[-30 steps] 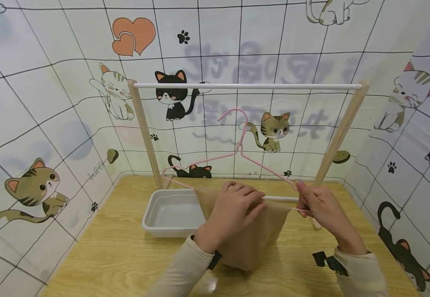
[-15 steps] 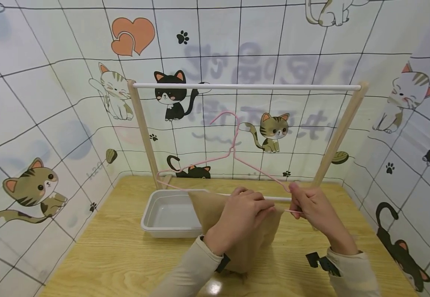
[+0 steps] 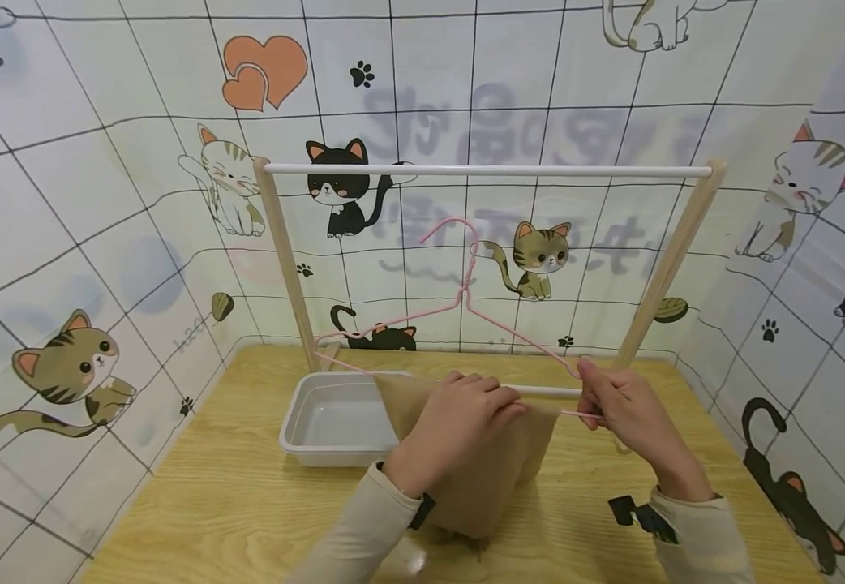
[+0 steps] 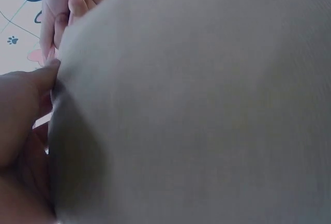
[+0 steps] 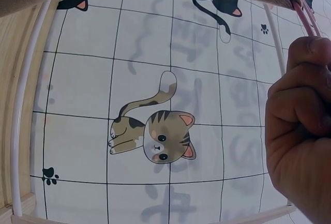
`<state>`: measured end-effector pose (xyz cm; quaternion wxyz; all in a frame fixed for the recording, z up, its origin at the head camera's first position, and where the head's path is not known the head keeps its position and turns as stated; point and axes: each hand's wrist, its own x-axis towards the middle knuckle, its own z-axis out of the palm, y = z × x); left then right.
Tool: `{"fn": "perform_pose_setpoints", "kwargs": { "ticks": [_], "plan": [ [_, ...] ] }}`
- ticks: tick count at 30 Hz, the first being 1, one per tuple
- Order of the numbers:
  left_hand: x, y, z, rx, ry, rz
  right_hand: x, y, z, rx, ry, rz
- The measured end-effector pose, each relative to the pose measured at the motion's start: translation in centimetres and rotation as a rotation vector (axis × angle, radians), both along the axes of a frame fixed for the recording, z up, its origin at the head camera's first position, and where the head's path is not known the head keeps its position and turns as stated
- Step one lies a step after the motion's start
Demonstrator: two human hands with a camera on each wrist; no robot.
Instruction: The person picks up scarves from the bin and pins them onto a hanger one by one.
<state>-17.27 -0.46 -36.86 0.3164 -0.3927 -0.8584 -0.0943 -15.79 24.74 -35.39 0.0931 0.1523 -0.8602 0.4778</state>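
Observation:
A pink wire hanger (image 3: 465,294) stands hook-up above the table, its bottom bar running through the fold of a brown cloth (image 3: 477,503). My left hand (image 3: 459,418) pinches the cloth along that bar; in the left wrist view the thumb (image 4: 44,76) lies on the near side of the fabric (image 4: 196,100). The hanger's right corner is gripped by my right hand (image 3: 627,405), its fingers curled round the wire, as the right wrist view also shows (image 5: 300,115). Cloth hangs down in front of me, its lower edge close over the table.
Behind the hanger stands a wooden rack with a white top rail (image 3: 539,171) and a lower white rail (image 3: 550,391). A white plastic tray (image 3: 293,430) sits on the wood-grain table (image 3: 196,487) to the left. Cat-patterned sheeting (image 3: 422,49) surrounds the table.
The hanger and cloth have shifted slightly left and tilted a little, with the right hand moving along. Both hands keep their holds.

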Motion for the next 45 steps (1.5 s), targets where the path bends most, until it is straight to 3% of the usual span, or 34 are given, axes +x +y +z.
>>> {"fn": "perform_pose_setpoints", "kwargs": {
  "ticks": [6,13,24,34,38,41,43,45],
  "plan": [
    [-0.1,-0.8,-0.2,-0.012,-0.028,0.026,0.1,0.5,0.3,0.021,0.018,0.002],
    [0.0,-0.6,0.0,-0.009,0.010,0.028,0.2,1.0,0.6,0.023,0.042,0.022],
    [0.8,1.5,0.9,0.045,0.035,-0.074,0.1,0.6,0.8,0.014,0.049,-0.005],
    [0.8,1.8,0.3,0.113,0.071,-0.093,0.1,0.5,0.6,-0.003,0.051,-0.003],
    [2.1,1.1,-0.6,0.261,0.104,-0.109,0.2,0.8,0.7,-0.001,0.041,-0.023],
    [3.9,1.4,-2.2,0.370,0.097,-0.088,0.3,0.9,0.7,0.000,0.027,-0.043],
    [4.8,2.0,-3.7,0.411,0.101,-0.022,0.2,1.0,0.7,0.001,0.023,-0.056],
    [5.0,2.8,-5.2,0.416,0.142,0.084,0.2,0.9,0.7,-0.002,0.021,-0.062]
  ]
}}
